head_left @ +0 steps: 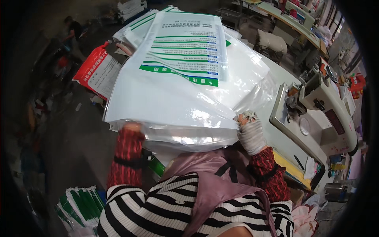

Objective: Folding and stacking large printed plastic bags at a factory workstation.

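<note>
A large white plastic sack (169, 104) with green and blue printed bands lies spread before me on a pile of similar sacks. Its near edge runs between my two hands. My left hand (132, 126) grips the near left corner; its fingers are mostly hidden by the plastic. At the near right corner, my right hand (250, 132), in a worn whitish glove with bare fingertips, pinches the edge. Clear shiny film (189, 136) shows below that edge, close to my lap. Red-and-black patterned sleeves cover both forearms.
An industrial sewing machine (327, 106) stands on the table at right. Beside it lie a dark pen-like tool (299, 162) and a yellow strip (292, 170). A red-and-white sack (98, 71) hangs at left. Folded green-and-white sacks (81, 207) stand lower left. A person (72, 31) is in the far left background.
</note>
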Demonstrator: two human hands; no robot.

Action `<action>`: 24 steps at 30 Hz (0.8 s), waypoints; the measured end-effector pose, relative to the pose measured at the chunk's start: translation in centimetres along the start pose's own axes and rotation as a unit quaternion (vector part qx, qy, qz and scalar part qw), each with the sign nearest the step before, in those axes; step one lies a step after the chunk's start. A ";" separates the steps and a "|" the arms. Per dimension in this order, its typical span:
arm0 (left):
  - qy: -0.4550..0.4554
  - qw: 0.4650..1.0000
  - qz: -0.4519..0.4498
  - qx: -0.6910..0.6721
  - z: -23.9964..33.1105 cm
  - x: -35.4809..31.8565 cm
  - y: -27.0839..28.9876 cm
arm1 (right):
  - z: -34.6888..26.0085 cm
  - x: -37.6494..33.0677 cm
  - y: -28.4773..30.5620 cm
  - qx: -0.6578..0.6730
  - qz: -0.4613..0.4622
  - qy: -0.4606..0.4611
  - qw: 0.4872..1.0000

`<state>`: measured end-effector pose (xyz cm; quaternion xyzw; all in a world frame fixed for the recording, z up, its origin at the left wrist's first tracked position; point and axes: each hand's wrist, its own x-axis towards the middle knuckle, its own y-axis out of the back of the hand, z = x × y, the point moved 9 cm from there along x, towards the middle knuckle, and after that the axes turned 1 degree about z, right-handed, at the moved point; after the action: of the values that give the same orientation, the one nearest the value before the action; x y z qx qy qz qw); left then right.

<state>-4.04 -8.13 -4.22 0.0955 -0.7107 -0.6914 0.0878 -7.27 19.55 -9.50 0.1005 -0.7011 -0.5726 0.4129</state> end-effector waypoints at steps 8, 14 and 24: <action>0.049 0.741 0.350 -0.571 -9.0 -9.5 4.2 | 1.2 -0.8 0.7 0.047 0.001 -0.025 0.999; 0.079 0.801 0.378 -0.458 -13.5 -7.4 1.4 | 0.4 -1.9 1.1 0.088 0.015 -0.036 0.995; 0.186 0.752 0.337 -0.535 -8.5 -5.8 4.3 | 2.7 -4.4 2.0 0.070 0.037 -0.075 0.994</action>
<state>3.65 -14.78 0.41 -0.0857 -0.1801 -0.8529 0.4825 -5.65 24.87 -9.82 0.0597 -0.7714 -0.5124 0.3726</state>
